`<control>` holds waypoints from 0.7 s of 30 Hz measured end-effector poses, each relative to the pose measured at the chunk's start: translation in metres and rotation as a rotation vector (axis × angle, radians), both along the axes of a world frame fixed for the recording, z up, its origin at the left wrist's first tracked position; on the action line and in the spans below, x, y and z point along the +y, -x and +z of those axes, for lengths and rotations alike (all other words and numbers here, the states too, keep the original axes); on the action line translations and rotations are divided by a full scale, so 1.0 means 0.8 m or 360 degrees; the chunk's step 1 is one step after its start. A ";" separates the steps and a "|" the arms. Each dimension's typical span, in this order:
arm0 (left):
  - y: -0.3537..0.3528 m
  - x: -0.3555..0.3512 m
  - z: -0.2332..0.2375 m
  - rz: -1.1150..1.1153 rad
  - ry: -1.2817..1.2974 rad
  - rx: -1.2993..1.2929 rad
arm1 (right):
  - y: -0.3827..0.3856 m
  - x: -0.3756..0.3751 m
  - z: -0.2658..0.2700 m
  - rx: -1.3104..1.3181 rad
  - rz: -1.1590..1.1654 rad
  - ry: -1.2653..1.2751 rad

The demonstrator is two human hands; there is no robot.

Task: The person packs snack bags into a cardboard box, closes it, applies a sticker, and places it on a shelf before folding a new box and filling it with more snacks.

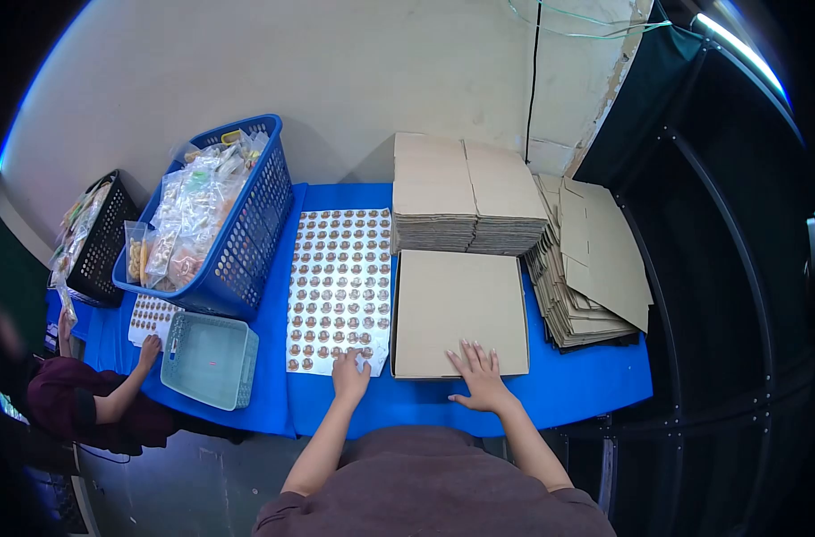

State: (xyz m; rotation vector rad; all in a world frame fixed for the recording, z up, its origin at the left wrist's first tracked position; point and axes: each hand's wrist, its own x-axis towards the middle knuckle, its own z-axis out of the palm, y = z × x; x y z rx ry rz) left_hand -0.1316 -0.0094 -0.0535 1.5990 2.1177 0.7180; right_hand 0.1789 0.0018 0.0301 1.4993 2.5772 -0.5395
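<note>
A closed cardboard box (461,313) lies flat in front of me on the blue-covered table. My right hand (483,383) rests on the front edge of its lid, fingers spread and nothing held. Left of the box is a white sheet of round brown stickers (339,291). At that sheet's lower right corner, my left hand (350,376) has its fingers bent together on the paper, and the corner there looks lifted. Whether a single sticker is between those fingertips is too small to make out.
Behind the box stand stacked flattened cartons (468,192), with more leaning cartons (595,259) to the right. A blue basket (246,242) full of bagged items, a pale plastic tray (211,358) and a black basket (103,242) are leftward. Another person's hand (148,349) touches a smaller sticker sheet (152,318).
</note>
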 end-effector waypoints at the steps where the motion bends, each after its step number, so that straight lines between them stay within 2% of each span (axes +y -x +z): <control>1: 0.004 0.007 -0.008 0.0020 -0.0007 -0.0020 | 0.000 0.000 0.000 0.0019 -0.0002 -0.0015; 3: 0.006 0.021 -0.019 0.0047 -0.0081 0.0025 | 0.000 0.000 0.000 0.0038 -0.0002 -0.0034; 5: 0.008 0.030 -0.024 -0.0029 0.0010 0.0229 | 0.000 -0.001 0.001 0.0053 -0.0008 -0.0044; 12: 0.006 0.038 -0.024 0.0009 0.0080 0.0170 | 0.003 -0.004 0.002 0.0090 -0.0061 -0.0068; 15: 0.006 0.039 -0.030 0.0033 0.0218 -0.0006 | 0.003 -0.003 0.001 0.0076 -0.0068 -0.0082; 17: 0.003 0.035 -0.030 0.0063 -0.0013 0.0148 | 0.002 -0.004 0.001 0.0093 -0.0067 -0.0091; 21: 0.002 0.036 -0.033 0.0109 0.0011 0.0109 | 0.004 -0.003 0.002 0.0083 -0.0072 -0.0090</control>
